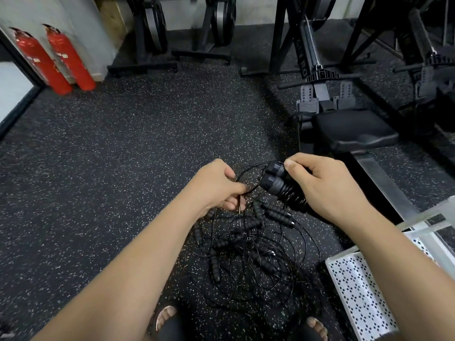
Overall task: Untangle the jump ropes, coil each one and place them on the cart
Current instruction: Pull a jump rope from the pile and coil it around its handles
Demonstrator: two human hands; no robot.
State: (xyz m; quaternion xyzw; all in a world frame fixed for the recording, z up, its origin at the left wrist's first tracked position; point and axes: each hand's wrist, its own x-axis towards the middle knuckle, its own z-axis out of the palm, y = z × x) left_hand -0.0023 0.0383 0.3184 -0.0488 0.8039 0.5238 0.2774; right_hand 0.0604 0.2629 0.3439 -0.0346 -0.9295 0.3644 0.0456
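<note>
thin black jump ropes lie tangled, ribbed handles paired.

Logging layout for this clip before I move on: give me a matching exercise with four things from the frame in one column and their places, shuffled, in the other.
Things
1. pair of jump rope handles
2. tangled jump ropes
3. fire extinguishers
4. white perforated cart shelf

Places
A. lower right edge of the view
B. standing at the far upper left
C. gripped in the right hand
D. heaped on the speckled floor

Pairs: 1-C, 2-D, 3-B, 4-A
</note>
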